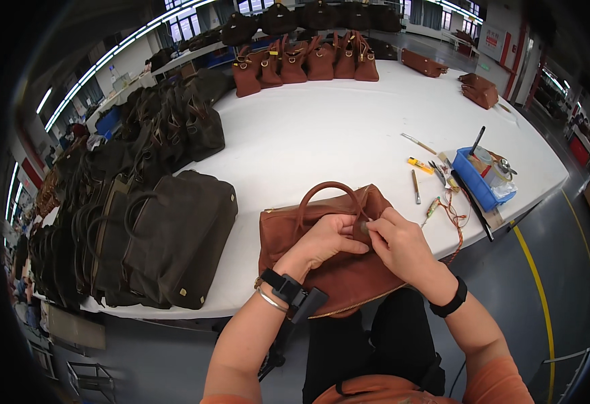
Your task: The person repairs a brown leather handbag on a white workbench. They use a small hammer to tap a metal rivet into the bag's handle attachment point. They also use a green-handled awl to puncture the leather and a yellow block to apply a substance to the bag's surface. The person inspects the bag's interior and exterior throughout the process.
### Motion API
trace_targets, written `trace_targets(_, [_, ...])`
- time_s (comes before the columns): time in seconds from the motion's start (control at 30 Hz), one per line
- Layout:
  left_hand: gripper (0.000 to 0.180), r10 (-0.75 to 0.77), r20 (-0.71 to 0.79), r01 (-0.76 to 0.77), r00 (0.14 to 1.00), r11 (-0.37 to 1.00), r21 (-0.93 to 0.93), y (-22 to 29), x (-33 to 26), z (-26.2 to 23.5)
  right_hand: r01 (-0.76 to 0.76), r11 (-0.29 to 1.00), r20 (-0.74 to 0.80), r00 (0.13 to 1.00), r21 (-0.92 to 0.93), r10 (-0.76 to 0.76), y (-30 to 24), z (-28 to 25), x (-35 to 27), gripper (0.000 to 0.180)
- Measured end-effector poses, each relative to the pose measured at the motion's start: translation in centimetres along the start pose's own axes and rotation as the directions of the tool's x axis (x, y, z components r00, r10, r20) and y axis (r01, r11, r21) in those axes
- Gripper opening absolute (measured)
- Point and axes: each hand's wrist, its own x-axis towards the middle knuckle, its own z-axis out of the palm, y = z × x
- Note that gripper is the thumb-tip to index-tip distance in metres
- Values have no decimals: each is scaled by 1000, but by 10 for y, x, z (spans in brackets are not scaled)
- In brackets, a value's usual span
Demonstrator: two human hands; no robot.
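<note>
Head view: where is the brown bag (355, 283), and how is it held?
It lies at the near edge of the white table (295, 148). The left hand (327, 239) and right hand (402, 248) pinch narrowly a small brown flap (361, 233) beside its handle (330, 184), covering it partly.
And what stands around?
Dark bags (180, 236) crowd the left; on the right are a yellow cutter (420, 165) and a blue tray (502, 200).

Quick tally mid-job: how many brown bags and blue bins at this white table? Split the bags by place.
Near brown bag: 1
Back-row brown bags: 6
Far-right brown bags: 2
Blue bin: 1
Total: 10 (9 brown bags, 1 blue bin)
</note>
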Motion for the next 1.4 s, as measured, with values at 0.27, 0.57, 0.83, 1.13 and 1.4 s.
trace_targets(0.27, [48, 13, 9, -12, 1000, 999, -39, -3, 0, -3, -48, 997, -24, 998, 58, 49, -5, -12, -1, 12])
trace_targets(0.57, [48, 27, 28, -25, 999, 997, -70, -4, 1, -3, 31, 997, 71, 997, -75, -25, -2, -12, -2, 5])
trace_targets(0.83, [47, 9, 6, -8, 1000, 999, -53, -4, 1, -2, -13, 995, 31, 999, 102, 10, -8, -20, 3, 7])
trace_targets(1.13, [48, 35, -1, -35, 999, 996, -84, -6, 2, -2, -83, 975, -168, 979, 207, 119, 3, 26, -8, 9])
trace_targets(1.4, [52, 76, -69, -72, 995, 996, 52, 10, -14, 11, -503, 507, 243, 835, 700, 493, 3, -23, -21, 14])
